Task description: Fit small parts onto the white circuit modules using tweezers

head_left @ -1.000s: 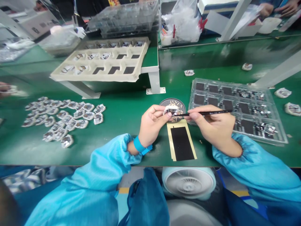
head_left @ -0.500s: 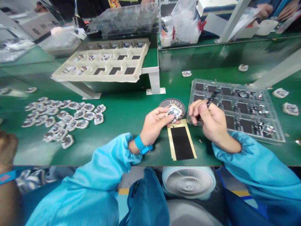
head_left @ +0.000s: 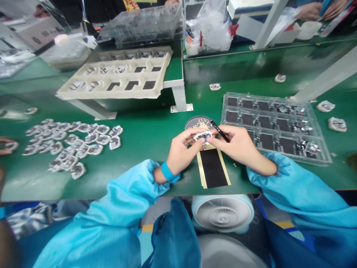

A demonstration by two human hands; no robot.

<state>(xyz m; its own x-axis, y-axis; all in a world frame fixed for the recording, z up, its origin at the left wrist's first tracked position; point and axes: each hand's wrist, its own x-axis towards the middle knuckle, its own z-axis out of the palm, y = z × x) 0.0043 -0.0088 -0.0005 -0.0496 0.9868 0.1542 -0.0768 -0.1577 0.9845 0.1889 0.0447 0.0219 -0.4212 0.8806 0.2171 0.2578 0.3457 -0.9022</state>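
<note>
Pinching a small white-and-silver electronic part in the fingertips of the left hand, fingers curled in snug around it, just above the green counter. Grabbing the same part from the other side with the right hand, thumb and forefinger closed on it, with a thin black stick tool tucked along those fingers and its free end poking up and away to the left.

Holding all of that over the near edge of a round perforated metal dish and the top end of a black rectangular pad with a yellow border, both flat on the counter. Can't tell if the part actually touches either one.

Wearing a blue wrist strap on the left wrist, plus light blue sleeves on both arms.

Just beside the right hand, got a clear plastic compartment tray, black squares in some pockets and shiny parts in others. Well apart to the left, a loose spread of small white wrapped parts on the counter, with another person's fingers at the far left edge. Behind the spread, a beige moulded tray up on a white stand, partly filled. Down below the counter edge, a round white fan.
</note>
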